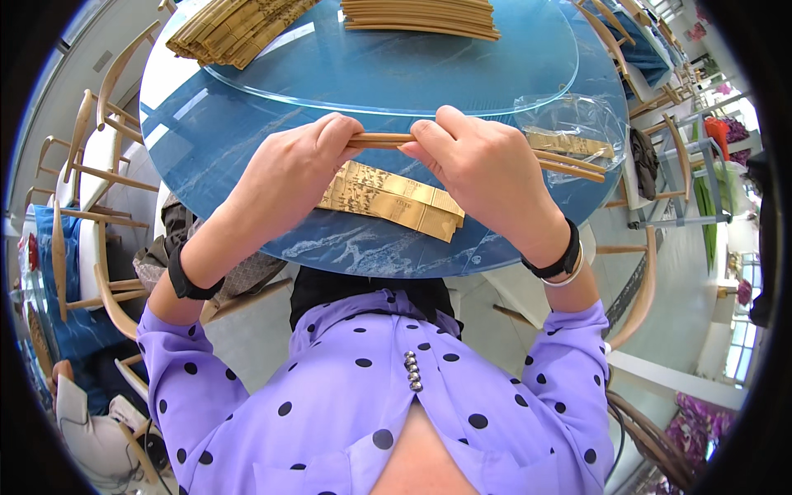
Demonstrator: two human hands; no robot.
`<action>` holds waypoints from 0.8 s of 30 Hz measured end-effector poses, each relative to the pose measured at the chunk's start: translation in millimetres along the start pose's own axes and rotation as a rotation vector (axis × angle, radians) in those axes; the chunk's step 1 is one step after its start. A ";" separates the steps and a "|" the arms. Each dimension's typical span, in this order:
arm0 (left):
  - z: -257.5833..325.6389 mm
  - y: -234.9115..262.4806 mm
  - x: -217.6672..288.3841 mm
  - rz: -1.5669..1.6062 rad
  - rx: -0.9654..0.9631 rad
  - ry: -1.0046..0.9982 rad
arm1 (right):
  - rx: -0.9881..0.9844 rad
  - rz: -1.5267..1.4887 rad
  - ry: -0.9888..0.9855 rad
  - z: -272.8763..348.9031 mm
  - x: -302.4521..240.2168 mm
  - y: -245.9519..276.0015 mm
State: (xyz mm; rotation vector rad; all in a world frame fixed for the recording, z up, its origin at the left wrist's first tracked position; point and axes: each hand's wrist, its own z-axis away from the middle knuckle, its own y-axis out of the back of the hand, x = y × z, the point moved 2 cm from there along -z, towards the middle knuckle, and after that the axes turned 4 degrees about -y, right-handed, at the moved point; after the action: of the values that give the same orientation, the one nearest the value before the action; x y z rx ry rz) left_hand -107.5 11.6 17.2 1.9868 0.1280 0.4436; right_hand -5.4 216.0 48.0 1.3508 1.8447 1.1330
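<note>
A pair of light wooden chopsticks [384, 141] spans the space between my hands, level above the near side of the table. My left hand [305, 161] is closed around their left end. My right hand [474, 157] pinches them farther along, and their other ends [569, 166] stick out past it to the right. Just below, two gold paper chopstick sleeves [392, 198] with dark markings lie overlapping on the blue tabletop. To the right of my right hand, a clear plastic bag [569, 115] lies crumpled, with another gold sleeve [569, 143] at it.
A round blue marbled table [355, 247] carries a glass turntable [396, 87]. On the turntable, gold sleeves [231, 33] are piled at the far left and chopsticks [419, 18] at the far middle. Wooden chairs [107, 165] surround the table; a bag [239, 272] rests on one near my left forearm.
</note>
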 end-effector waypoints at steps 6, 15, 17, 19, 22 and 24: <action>19.5 -23.6 43.8 0.156 0.101 -0.006 | -0.167 -0.306 -0.702 59.6 15.8 7.4; 13.2 -69.9 46.7 0.033 -0.140 -0.262 | -0.263 -0.403 -0.639 101.6 14.1 -27.4; 18.1 -71.1 46.7 -0.003 -0.139 -0.259 | -0.268 -0.381 -0.621 100.2 13.5 -35.9; 17.6 -69.2 45.2 -0.040 -0.175 -0.265 | -0.184 -0.326 -0.638 95.9 13.6 -28.8; 17.8 -60.5 48.4 -0.075 -0.122 -0.277 | -0.024 -0.273 -0.613 89.2 11.1 -20.0; 21.5 -40.3 55.9 -0.050 0.074 -0.169 | -0.004 -0.267 -0.545 82.4 -3.0 -1.3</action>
State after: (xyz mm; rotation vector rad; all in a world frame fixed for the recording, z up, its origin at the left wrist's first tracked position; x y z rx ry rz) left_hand -43.7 27.2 -12.7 2.0795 0.0882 0.2410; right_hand 63.5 237.1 8.0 1.2127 1.5535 0.5571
